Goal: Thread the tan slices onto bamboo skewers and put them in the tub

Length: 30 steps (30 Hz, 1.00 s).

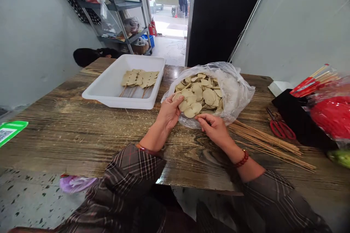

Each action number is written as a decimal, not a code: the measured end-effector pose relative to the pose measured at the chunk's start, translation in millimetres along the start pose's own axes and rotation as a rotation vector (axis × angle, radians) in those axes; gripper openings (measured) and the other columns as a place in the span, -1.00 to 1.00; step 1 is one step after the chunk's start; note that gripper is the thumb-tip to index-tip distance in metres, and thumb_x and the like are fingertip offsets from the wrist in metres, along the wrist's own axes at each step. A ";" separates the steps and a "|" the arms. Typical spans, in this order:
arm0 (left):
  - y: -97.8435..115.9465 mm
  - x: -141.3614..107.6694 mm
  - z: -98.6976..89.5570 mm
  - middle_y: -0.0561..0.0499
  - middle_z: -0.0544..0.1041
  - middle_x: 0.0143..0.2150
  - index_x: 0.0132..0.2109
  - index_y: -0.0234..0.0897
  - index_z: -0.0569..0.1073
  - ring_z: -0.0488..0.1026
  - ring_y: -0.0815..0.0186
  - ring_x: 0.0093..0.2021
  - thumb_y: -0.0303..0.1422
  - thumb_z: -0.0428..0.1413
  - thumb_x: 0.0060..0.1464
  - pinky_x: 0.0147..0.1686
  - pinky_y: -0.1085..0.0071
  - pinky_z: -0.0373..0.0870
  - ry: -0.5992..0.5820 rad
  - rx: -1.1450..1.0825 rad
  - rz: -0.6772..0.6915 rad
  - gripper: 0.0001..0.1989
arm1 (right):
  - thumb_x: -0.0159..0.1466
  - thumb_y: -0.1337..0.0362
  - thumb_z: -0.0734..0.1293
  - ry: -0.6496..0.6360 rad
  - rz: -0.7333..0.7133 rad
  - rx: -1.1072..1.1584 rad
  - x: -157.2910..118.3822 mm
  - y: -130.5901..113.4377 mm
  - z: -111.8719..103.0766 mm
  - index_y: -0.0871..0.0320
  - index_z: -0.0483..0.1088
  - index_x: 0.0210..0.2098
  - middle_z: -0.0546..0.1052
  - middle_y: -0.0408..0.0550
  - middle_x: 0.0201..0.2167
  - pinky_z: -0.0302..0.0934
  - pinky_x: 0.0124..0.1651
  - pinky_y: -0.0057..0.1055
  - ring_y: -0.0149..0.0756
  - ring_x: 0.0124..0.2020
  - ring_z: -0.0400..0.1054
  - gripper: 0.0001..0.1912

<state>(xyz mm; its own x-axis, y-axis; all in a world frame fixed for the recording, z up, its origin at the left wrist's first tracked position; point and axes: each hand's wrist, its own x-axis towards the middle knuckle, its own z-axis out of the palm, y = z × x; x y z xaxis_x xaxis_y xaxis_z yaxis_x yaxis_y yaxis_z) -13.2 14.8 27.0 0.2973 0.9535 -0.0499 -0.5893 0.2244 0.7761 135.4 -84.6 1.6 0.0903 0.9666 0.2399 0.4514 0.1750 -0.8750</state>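
Observation:
My left hand [168, 112] is closed on a few thin, round beige slices [193, 109], with the thumb on top of them. At their lower edge, my right hand [214, 128] pinches a thin wooden skewer, of which only a short bit shows. Both hands are at the front rim of a clear plastic bag [237, 89] full of loose beige slices [209, 96]. Several bare bamboo skewers [268, 141] lie on the table to the right of my right hand. Off to the left, a white plastic tray [124, 102] holds several skewered slices [140, 79], their sticks towards me.
Red-handled scissors [281, 129] lie beside a black box [303, 120] at the right, near red-wrapped chopsticks [314, 82] and a red bundle [332, 116]. A green card [12, 131] is at the left edge of the wooden table [62, 131]. A grey cart [120, 5] stands behind.

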 end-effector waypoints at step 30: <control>3.0 6.1 -9.3 0.03 0.55 -0.40 -0.22 -0.34 0.44 0.46 0.46 -0.48 -0.32 0.21 0.00 -0.42 0.52 0.40 0.111 0.378 0.174 -0.79 | 0.26 0.06 0.30 0.541 -0.023 0.218 17.6 2.9 -50.5 0.19 0.50 -0.18 0.34 -0.22 -0.63 0.01 -0.61 -0.49 -0.48 -0.67 0.10 -0.67</control>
<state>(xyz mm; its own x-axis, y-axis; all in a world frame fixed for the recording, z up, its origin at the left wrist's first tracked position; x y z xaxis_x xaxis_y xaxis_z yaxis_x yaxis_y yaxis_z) -20.2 23.1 23.2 0.1227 0.9912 0.0505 -0.3011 -0.0113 0.9535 183.1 -76.5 24.5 0.5492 0.7388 0.3905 0.2709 0.2847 -0.9195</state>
